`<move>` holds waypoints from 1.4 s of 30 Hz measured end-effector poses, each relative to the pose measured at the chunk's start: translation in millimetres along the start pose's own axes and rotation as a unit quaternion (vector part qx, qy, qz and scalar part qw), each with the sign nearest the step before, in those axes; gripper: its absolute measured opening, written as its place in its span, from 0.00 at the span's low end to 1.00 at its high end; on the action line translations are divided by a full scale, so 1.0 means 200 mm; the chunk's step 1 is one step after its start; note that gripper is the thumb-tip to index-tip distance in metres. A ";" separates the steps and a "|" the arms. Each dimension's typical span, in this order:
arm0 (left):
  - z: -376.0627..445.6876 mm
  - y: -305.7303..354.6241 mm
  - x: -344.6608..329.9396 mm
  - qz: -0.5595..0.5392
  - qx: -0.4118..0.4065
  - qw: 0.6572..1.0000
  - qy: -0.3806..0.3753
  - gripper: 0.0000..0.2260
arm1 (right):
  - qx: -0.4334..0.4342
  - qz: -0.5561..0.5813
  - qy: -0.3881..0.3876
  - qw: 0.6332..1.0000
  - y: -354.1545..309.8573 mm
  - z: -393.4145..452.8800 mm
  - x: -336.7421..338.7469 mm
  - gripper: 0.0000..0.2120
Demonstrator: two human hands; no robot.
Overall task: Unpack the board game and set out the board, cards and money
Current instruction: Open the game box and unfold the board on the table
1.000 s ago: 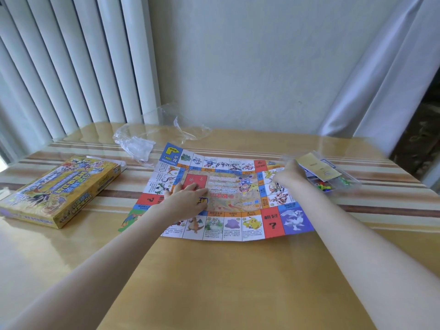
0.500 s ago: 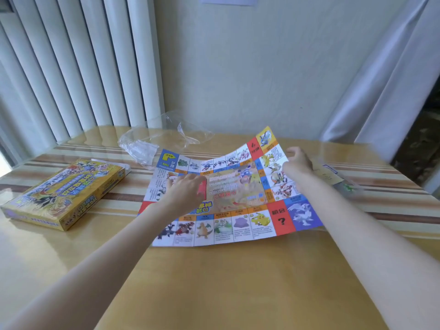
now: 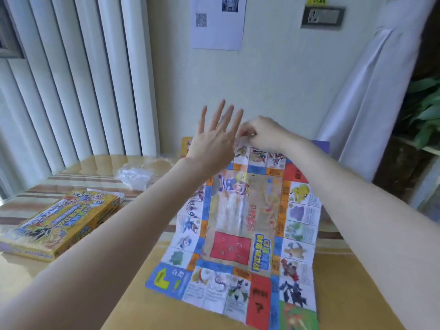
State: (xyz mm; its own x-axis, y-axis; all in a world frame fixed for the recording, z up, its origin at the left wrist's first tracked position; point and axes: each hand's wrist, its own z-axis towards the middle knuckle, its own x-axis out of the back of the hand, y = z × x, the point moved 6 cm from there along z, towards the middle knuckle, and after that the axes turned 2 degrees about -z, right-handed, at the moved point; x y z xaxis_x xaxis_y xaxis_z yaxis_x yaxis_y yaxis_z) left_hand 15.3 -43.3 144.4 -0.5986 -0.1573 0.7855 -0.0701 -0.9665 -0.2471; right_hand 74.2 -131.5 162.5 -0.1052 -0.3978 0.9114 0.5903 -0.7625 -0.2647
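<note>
The right hand (image 3: 259, 134) pinches the far edge of the board (image 3: 240, 225), which hangs long-axis near-to-far onto the tabletop (image 3: 119, 294), while the left hand (image 3: 214, 141), fingers spread and holding nothing, hovers just left of it.

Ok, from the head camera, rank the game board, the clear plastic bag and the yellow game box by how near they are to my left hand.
1. Game board: just right of the left hand, its top edge beside the palm.
2. Clear plastic bag: lower left, on the table.
3. Yellow game box: far left, near the table's edge.
</note>
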 end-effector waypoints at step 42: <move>-0.35 -1.02 -1.53 0.002 0.197 0.866 -0.459 0.28 | -0.024 -0.007 -0.289 0.957 0.09 0.29 -1.40 0.36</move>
State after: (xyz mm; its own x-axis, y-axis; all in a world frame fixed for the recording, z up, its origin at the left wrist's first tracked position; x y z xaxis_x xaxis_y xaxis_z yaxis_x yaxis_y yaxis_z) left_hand 156.6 215.4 -85.2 0.3024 -0.0805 0.9498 0.3165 -0.9314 -0.1797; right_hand 160.3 -4.7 -78.6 0.3548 -0.0491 0.9337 0.5531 -0.7941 -0.2519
